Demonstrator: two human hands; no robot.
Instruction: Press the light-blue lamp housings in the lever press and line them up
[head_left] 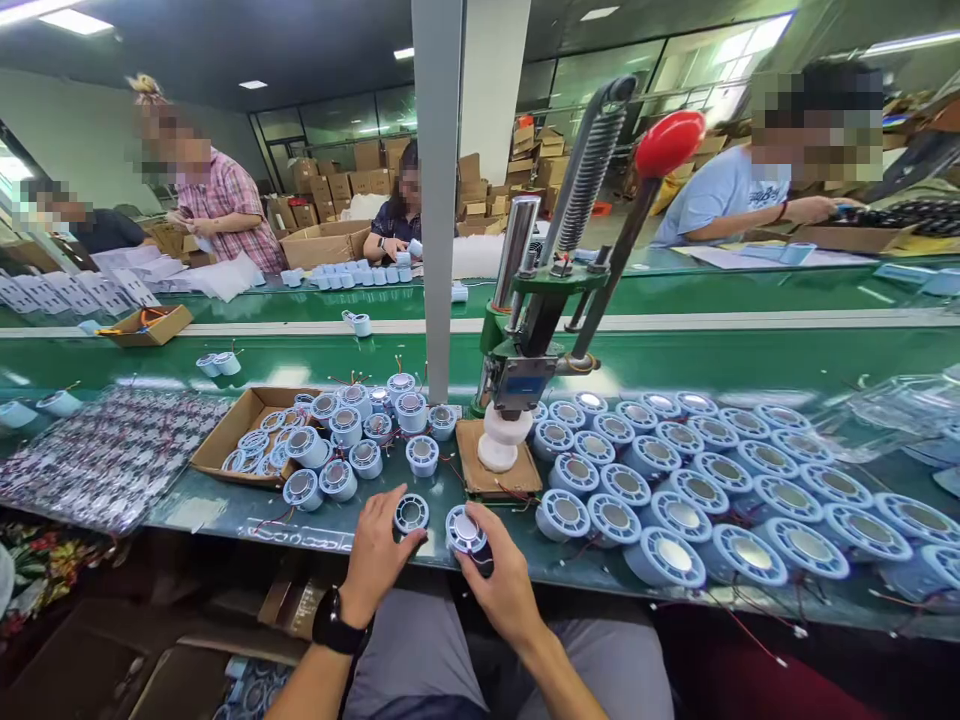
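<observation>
My left hand [377, 553] grips a small round light-blue speaker part [411, 514] at the table's front edge. A black watch sits on that wrist. My right hand [504, 582] holds a second round part with a shiny metal centre [464, 529], together with a dark piece under the thumb. Both hands are close together, just in front of a hand press [525, 340] with a red knob [667, 143] on its lever and a white holder [501, 438] on a brown board.
Rows of finished round parts [690, 480] lie to the right of the press. A cardboard tray [247, 430] and loose parts sit to the left, beside a patterned sheet [105, 455]. A grey post [437, 200] stands behind. Other people work across the green conveyor [300, 350].
</observation>
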